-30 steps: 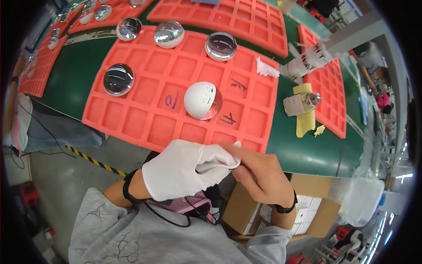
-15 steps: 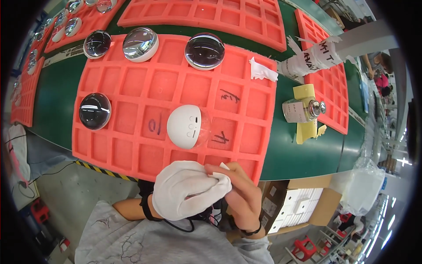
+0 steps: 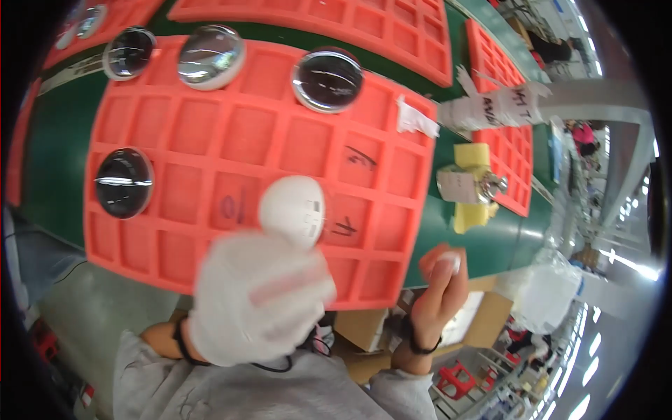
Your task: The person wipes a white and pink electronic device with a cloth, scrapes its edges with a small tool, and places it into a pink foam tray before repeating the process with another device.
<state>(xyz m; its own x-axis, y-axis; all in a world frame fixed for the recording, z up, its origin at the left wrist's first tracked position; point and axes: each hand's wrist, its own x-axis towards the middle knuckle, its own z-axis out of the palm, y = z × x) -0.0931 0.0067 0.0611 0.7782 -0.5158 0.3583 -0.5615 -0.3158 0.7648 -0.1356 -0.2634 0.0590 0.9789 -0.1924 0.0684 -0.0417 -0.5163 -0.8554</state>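
Observation:
My left hand [image 3: 259, 301], in a white glove, is over the near edge of a red-pink foam tray [image 3: 269, 180]; motion smears its fingers. Just beyond it lies a round white device [image 3: 288, 206], tipped on its side with small slots and ports showing. My right hand [image 3: 442, 283] is bare and closed, off the tray's right near corner. Pinched in it is a small white piece [image 3: 451, 262], perhaps cloth or paper. Glossy domed devices sit in the tray: a dark one [image 3: 124, 182] at left, others [image 3: 327, 80] along the far row.
Right of the tray, a glass bottle with a metal top [image 3: 465, 185] stands on yellow tape on the green table [image 3: 448, 241]. A pole wrapped in white [image 3: 497, 108] stands behind it. More foam trays [image 3: 392, 31] lie beyond. An open cardboard box [image 3: 486, 318] is below right.
My hands have parted: the right one moved right with the small white piece, the left one moved left and nearer the tray's edge. The view has shifted slightly.

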